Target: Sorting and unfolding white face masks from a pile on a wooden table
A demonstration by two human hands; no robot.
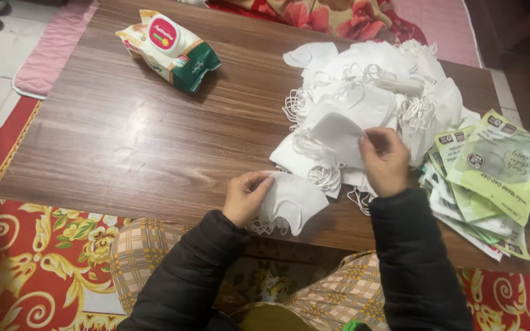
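At your far left on the counter (124,141): a soft wipes pack (170,49), cream and green, round red label. At your right edge: stacked flat green-and-white sachets (492,178).

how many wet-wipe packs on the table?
1: a wet-wipe pack lies at the far left of the wooden table. More could be hidden under the mask pile.

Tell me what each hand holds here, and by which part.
The left hand pinches a white folded fabric face mask at its left edge. The right hand grips another white mask by its lower right corner.
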